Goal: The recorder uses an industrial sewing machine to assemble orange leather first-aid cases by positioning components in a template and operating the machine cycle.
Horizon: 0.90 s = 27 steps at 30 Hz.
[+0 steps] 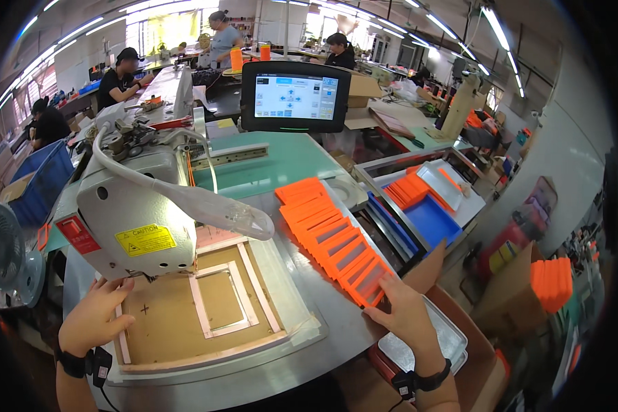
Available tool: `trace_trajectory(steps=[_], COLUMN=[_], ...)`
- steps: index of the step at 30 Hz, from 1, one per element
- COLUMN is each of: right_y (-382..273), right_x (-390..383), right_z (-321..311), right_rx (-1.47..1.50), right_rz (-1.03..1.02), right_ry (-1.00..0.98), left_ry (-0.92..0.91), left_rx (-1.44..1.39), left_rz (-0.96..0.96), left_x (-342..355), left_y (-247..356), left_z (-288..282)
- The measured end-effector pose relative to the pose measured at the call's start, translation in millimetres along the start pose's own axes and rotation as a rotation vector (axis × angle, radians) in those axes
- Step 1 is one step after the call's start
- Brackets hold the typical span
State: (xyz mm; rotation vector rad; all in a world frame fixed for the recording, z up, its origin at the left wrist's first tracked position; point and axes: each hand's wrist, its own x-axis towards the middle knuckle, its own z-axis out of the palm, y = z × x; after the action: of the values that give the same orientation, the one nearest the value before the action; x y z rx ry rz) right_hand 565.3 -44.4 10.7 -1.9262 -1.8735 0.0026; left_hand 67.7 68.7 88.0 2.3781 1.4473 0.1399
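Observation:
My left hand [97, 319] is open at the left edge of a tan template board [161, 329], its fingertips close under the sewing machine head [134, 209]. Pale strips line the board's edges, and a smaller rectangular frame of strips [252, 317] sits on it. To the right, an overlapping row of orange rectangular frames [316, 218] runs diagonally across the metal table. My right hand [412, 317] grips the nearest orange frame [367, 279] by its right edge, thumb and fingers closed on it. Both wrists wear black bands with small devices.
A screen [292, 99] stands beyond the green worktop [275, 161]. A blue tray [429, 220] and more orange pieces [408, 189] lie at the right. A cardboard box [511, 295] holds orange frames. A fan [3, 240] stands at the far left. Several people work behind.

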Motion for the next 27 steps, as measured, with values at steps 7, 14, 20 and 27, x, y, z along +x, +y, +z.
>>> trace_trajectory(steps=[7,14,20,27], right_y=[0,-19,-76,-120], right_x=[0,17,41,59], right_z=[-7,-16,12,23], right_rx=[-0.324,0.666,1.445,1.289], right_rz=[-0.184,0.124,0.39,0.316], right_ry=[0.327,0.629,0.013,-0.419], left_ry=[-0.006,-0.106,-0.077,-0.041], left_rx=[0.024,-0.025,-0.336,-0.981], left_rz=[0.137,0.393,0.326,0.05], left_x=[-8,-7,6,28], left_y=[14,46,70,68], left_z=[2,8,18,46])
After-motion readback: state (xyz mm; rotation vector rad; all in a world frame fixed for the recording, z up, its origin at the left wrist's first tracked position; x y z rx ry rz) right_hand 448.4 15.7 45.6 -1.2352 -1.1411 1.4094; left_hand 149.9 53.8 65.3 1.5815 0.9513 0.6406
